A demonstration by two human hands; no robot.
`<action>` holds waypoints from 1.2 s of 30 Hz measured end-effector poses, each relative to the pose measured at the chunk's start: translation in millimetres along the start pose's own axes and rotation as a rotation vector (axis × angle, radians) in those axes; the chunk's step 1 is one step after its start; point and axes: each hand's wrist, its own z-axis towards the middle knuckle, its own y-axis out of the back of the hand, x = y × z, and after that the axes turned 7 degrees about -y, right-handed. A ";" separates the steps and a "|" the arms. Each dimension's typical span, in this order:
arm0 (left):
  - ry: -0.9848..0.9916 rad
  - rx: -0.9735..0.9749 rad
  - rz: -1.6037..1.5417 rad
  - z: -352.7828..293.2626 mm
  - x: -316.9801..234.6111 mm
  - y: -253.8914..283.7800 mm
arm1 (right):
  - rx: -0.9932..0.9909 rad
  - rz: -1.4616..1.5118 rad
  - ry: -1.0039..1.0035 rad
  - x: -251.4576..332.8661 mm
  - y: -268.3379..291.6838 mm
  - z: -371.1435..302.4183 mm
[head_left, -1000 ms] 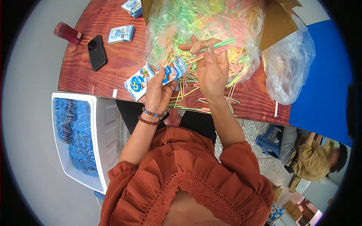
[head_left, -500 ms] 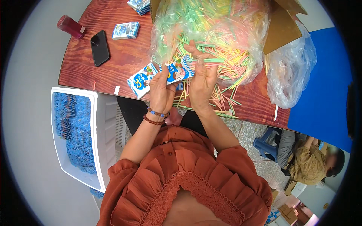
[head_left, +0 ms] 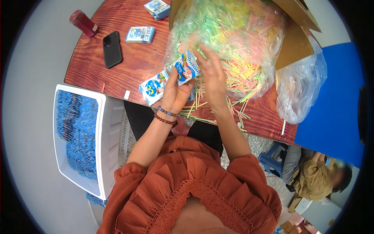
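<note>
A white crate (head_left: pixel 111 136) at the person's left is heaped with blue cartons, so much looks done; a big bag of straws (head_left: pixel 230 43) remains; the left hand (head_left: pixel 173 91) is raised above the desk (head_left: pixel 132 58) edge, fingers clenched on a carton (head_left: pixel 186 69); a second carton (head_left: pixel 152 89) lies just beside; the right hand (head_left: pixel 212 74) reaches forward, fingers spread loose over the straws, grasping nothing visible.
</note>
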 end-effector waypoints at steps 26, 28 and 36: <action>-0.748 -0.012 2.050 4.6 -144.8 32.4 | 0.128 -1.023 0.125 -116.6 -147.0 204.2; -0.721 0.001 2.225 6.4 -135.9 34.4 | 0.145 -0.743 0.340 -93.3 -136.8 176.9; -0.632 0.287 2.373 -4.8 -80.2 17.4 | 0.242 -0.567 -0.233 -53.5 17.7 33.1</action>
